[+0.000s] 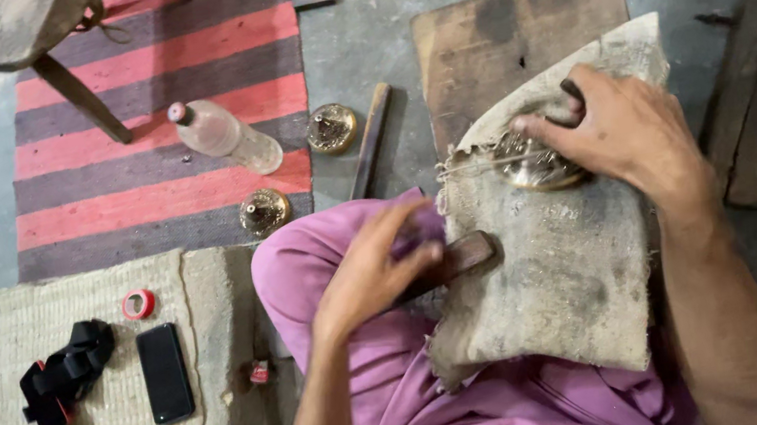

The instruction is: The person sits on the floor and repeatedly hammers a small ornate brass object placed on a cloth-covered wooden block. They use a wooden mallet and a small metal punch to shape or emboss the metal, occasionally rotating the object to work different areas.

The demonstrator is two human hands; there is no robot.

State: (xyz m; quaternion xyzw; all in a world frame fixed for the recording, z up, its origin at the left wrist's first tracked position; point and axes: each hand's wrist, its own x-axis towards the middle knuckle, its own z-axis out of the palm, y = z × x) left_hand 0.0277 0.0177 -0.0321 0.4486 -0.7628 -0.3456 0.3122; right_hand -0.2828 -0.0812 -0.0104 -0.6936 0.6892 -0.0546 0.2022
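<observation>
Head view showed a burlap cloth draped over the lap, the right hand with fingers clamped around a round brass piece on it, the left hand gripping a dark wooden tool beside it.

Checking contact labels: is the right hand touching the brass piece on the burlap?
Touching. The head view shows the right hand pressed over the brass piece, fingers on its top.

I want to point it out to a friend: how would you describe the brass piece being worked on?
Find the burlap cloth draped over the person's lap. Near its top edge, the right hand presses down a round brass piece. Unlike the two brass pieces on the floor beside the striped rug, it lies on cloth, half covered by fingers.
</observation>
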